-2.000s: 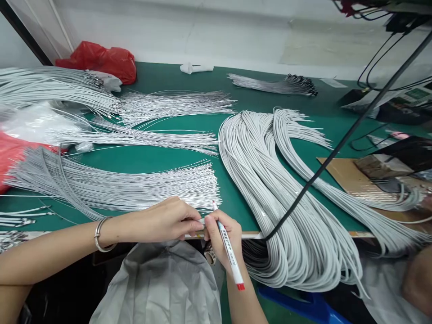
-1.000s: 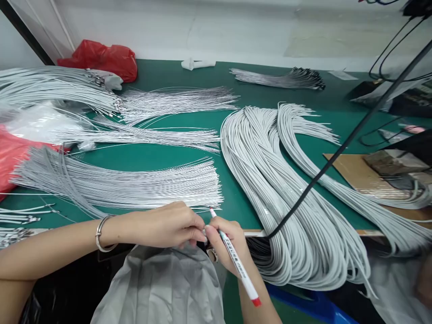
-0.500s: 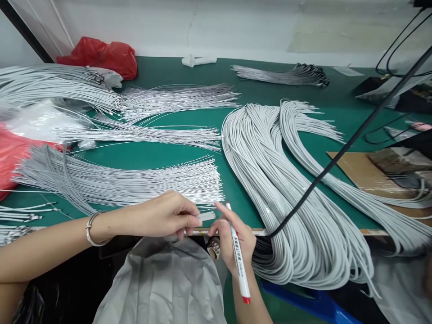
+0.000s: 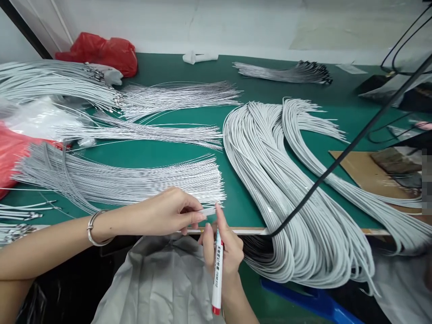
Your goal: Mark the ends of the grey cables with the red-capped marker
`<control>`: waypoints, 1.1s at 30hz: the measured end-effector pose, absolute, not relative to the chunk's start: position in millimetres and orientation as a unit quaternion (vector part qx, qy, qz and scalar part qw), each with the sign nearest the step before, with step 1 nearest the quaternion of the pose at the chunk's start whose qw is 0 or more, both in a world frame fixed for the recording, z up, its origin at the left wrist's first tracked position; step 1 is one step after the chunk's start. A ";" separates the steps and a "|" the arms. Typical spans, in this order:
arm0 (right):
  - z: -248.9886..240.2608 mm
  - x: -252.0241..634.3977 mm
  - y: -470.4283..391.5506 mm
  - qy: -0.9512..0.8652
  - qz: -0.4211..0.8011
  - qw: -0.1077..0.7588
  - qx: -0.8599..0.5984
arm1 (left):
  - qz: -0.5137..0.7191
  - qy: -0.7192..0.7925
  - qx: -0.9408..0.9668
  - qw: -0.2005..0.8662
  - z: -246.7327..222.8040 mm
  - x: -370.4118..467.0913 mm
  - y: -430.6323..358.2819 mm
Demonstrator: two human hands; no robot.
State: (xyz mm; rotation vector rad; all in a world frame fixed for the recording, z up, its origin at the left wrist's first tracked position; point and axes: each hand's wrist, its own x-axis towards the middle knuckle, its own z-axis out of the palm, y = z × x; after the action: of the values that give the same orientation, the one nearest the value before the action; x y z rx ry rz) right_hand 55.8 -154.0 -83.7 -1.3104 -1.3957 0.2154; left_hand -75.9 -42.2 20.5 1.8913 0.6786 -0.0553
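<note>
My left hand (image 4: 184, 212) pinches a small translucent whitish strip (image 4: 209, 211) between thumb and fingertips, just over the table's front edge. My right hand (image 4: 225, 249) is closed round a white marker pen (image 4: 218, 279) with red ends and dark printing along its barrel. The pen's red lower end points down toward my lap. Its upper end lies behind my right fingers, so I cannot tell whether it is capped. My right index fingertip is close to the strip's right end; whether they touch is unclear. Behind my left hand lies a wide bundle of thin grey wires (image 4: 151, 177).
Thick light-grey cables (image 4: 270, 180) drape over the table edge to the right. A black cord (image 4: 320, 180) crosses in front of them. More wire bundles (image 4: 141, 132), a red bag (image 4: 101, 51) and clear plastic (image 4: 43, 119) lie left and behind. Cardboard (image 4: 357, 173) is at the right.
My right hand has moved left toward the strip, and the marker pen has swung to a more upright slant. My left hand has shifted slightly, raising the strip a little.
</note>
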 end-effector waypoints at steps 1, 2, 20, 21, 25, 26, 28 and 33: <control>-83.1 56.4 -154.8 -0.595 0.088 0.569 -0.561 | -0.026 0.287 0.792 0.538 20.2 -75.9 -42.2; -82.7 56.5 -155.6 -0.594 0.090 0.568 -0.562 | -0.029 0.289 0.789 0.542 19.8 -76.1 -42.3; -85.8 67.4 -157.8 -0.609 0.194 0.542 -0.545 | -0.037 0.293 0.768 0.568 14.3 -80.5 -40.1; -88.2 71.9 -158.4 -0.584 0.207 0.556 -0.554 | -0.037 0.287 0.774 0.563 12.7 -80.7 -39.9; -95.1 90.9 -156.9 -0.442 0.242 0.666 -0.550 | -0.053 0.269 0.791 0.547 -7.1 -78.3 -38.3; -96.1 94.6 -155.5 -0.415 0.248 0.693 -0.534 | -0.063 0.270 0.785 0.554 -15.6 -76.8 -37.6; -98.5 99.5 -151.8 -0.385 0.234 0.729 -0.515 | -0.087 0.274 0.762 0.580 -34.1 -73.3 -35.9; -110.1 98.6 -146.3 -0.459 0.189 0.700 -0.514 | -0.133 0.286 0.703 0.638 -60.8 -65.1 -31.3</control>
State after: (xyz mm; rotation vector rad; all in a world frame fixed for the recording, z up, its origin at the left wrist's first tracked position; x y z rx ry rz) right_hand 98.6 -146.3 -110.1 -1.1443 -1.0224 0.4209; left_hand -65.1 -31.3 -60.8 1.6038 0.6526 -0.3025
